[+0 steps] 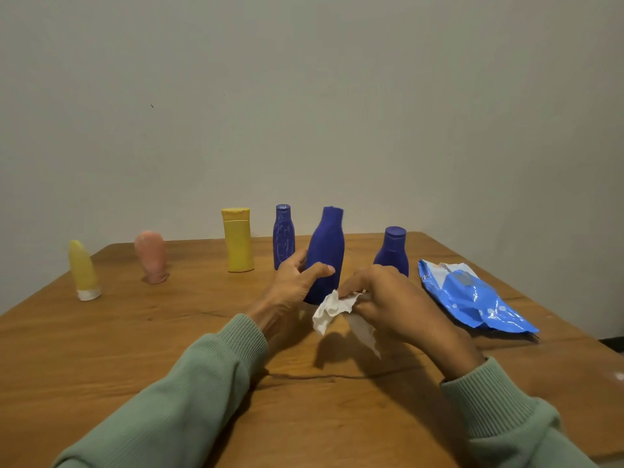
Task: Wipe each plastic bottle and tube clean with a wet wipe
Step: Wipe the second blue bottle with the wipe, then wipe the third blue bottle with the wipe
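A large blue bottle (327, 251) stands upright near the table's middle. My left hand (297, 282) curls round its lower left side, thumb across the front. My right hand (388, 298) pinches a crumpled white wet wipe (332, 310) just right of the bottle's base, a little above the table. Behind stand a slim blue bottle (283, 234) with scratch marks, a yellow bottle (237, 239) and a short blue bottle (393, 249). A pink tube (152, 256) and a yellow tube (82, 270) with a white cap stand on their caps at the left.
A blue wet-wipe pack (472, 298) lies flat at the right, close to the table's right edge. The wooden table (169, 349) meets a plain wall behind the bottles. Green sleeves cover both forearms.
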Demonstrator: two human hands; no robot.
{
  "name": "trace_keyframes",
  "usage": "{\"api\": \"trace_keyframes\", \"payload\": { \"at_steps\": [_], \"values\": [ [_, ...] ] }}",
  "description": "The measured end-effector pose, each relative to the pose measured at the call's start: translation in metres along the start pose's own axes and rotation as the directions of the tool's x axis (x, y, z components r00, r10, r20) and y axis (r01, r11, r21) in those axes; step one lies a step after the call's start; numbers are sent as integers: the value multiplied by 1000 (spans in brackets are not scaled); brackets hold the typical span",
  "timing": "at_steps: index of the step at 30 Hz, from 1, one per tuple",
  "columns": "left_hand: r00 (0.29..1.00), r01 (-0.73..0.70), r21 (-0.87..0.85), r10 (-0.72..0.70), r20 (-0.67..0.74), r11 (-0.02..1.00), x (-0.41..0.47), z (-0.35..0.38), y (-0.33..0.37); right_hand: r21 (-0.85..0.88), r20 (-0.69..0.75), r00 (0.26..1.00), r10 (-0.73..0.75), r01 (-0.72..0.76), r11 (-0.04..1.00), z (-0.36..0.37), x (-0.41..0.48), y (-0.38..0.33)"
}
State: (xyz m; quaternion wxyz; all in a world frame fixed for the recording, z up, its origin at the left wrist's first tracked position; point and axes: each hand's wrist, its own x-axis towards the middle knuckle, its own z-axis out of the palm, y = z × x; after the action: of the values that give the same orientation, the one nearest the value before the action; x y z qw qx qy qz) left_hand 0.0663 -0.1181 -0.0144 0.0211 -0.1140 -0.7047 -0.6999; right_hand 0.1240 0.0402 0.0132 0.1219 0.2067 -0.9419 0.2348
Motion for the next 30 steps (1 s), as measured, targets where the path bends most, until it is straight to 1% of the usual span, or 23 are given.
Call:
{"api": "trace_keyframes", "payload": {
  "at_steps": [5,7,10,13,21,30],
  "values": [
    [997,81,-139,-81,9,987,4,10,-8,-31,45,998,53,-52,998,2,1,5],
    [995,95,-96,-93,17,991,8,10,-15,-42,60,996,62,-60,997,3,1,7],
    [995,82,50,-85,60,995,13,8,-18,-50,77,994,71,-67,997,4,2,9],
    [991,79,105,-90,99,991,15,5,-20,-44,87,994,71,-67,997,3,3,10],
    [986,74,126,-91,142,989,14,4,-22,-71,113,991,68,-61,996,3,3,9],
    [989,63,114,-77,124,992,12,2,-22,-50,128,990,57,-51,997,4,3,12]
  ]
}}
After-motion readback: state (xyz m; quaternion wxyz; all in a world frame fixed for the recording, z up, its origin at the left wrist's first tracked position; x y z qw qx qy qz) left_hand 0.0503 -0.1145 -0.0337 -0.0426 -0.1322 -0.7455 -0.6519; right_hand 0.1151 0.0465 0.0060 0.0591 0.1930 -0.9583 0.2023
